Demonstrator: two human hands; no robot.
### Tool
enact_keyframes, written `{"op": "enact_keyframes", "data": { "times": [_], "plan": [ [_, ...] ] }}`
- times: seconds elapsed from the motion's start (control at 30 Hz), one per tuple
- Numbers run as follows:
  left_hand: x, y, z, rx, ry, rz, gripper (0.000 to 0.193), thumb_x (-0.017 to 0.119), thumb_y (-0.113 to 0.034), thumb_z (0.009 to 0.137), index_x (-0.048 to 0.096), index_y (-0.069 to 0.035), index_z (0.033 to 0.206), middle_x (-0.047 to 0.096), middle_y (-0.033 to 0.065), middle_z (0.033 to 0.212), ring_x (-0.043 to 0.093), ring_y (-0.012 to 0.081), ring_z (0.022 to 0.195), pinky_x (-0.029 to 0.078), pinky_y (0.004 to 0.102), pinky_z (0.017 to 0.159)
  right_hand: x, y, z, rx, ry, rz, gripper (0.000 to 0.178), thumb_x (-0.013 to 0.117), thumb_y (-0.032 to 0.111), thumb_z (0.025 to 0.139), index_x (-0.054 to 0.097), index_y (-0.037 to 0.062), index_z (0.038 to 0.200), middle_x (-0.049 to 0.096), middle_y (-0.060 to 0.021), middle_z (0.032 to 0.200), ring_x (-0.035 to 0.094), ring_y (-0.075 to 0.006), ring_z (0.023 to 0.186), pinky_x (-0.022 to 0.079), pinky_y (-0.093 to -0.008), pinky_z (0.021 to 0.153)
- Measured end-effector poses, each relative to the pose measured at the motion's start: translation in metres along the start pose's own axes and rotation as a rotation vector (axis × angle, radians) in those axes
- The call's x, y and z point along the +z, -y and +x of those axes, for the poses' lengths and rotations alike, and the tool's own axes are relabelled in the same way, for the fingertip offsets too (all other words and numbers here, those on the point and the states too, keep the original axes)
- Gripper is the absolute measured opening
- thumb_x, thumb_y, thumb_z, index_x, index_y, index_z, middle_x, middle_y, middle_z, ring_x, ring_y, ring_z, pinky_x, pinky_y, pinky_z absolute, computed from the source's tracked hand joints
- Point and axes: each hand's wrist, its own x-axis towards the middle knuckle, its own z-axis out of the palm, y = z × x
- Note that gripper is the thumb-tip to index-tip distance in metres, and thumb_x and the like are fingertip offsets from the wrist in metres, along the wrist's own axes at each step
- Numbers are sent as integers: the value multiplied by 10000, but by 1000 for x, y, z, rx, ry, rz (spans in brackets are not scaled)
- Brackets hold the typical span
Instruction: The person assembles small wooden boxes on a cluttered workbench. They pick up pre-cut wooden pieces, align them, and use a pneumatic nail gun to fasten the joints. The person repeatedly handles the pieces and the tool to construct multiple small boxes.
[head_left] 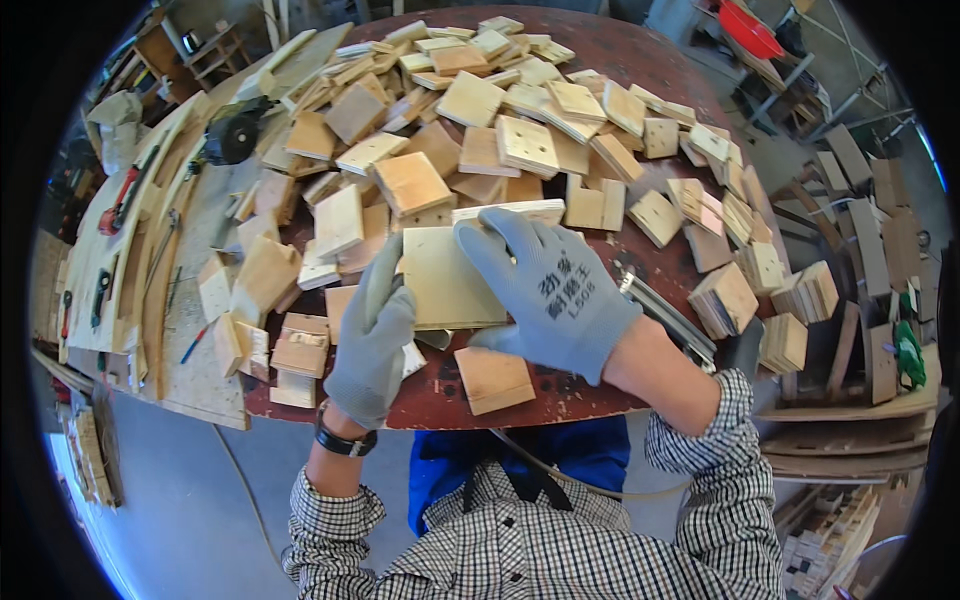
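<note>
In front of me a flat, pale square wooden block (pixel 445 282) is held up over the red table (pixel 430 402). My left hand (pixel 370 335), in a grey glove, grips its left edge, thumb and fingers closed on it. Over its right side lies my right hand (pixel 550 285), also gloved in grey, its fingers bent around the far edge and its thumb at the near edge. Part of the block's right side is hidden under that glove. Just beyond the fingers sits another pale wood piece (pixel 510 212). Closer to me, a loose wooden block (pixel 494 380) lies flat near the table edge.
A big heap of wooden blocks (pixel 470 100) covers the table's far side. Right of my right hand lies a metal rail-like tool (pixel 668 322). Boards at left carry a black round tool (pixel 232 138) and a red-handled tool (pixel 118 205). Stacked blocks (pixel 722 300) stand at the right edge.
</note>
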Motion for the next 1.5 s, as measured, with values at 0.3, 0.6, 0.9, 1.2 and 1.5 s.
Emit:
{"op": "enact_keyframes", "data": {
  "times": [0.3,0.6,0.9,1.2,1.5],
  "plan": [
    [0,33,11,573,-172,1071,699,799,-182,896,528,-21,1520,586,224,1462,597,351,1340,513,459,1091,-3,-96,-51,328,-6,129,785,868,364,792,538,45,1429,525,-235,1441,599,-417,1280,528,-463,1089],
    [48,75,30,448,-151,1375,628,857,-338,823,647,-80,1356,506,283,1518,652,453,1202,573,489,979,62,-55,-36,425,80,79,862,838,454,861,445,15,1489,498,-262,1502,651,-445,1244,568,-484,1021],
    [46,89,36,416,-145,1292,497,827,-220,875,658,-98,1327,652,212,1305,664,408,1162,561,479,961,35,-62,-36,536,469,173,601,785,479,909,666,-4,1246,697,-231,1261,715,-383,1161,575,-485,982],
    [40,92,36,440,-112,1348,544,817,-211,881,640,-108,1385,621,206,1245,648,426,1106,565,490,915,64,-75,-43,518,396,227,276,660,264,989,666,35,1144,727,-204,1152,711,-401,1078,566,-502,930],
    [40,92,37,459,-98,1291,510,830,-173,880,696,-102,1367,644,207,1201,643,410,1089,538,484,932,53,-83,-42,569,376,456,332,711,324,963,720,56,1159,748,-245,1061,719,-433,1035,564,-506,924]
  ]
}}
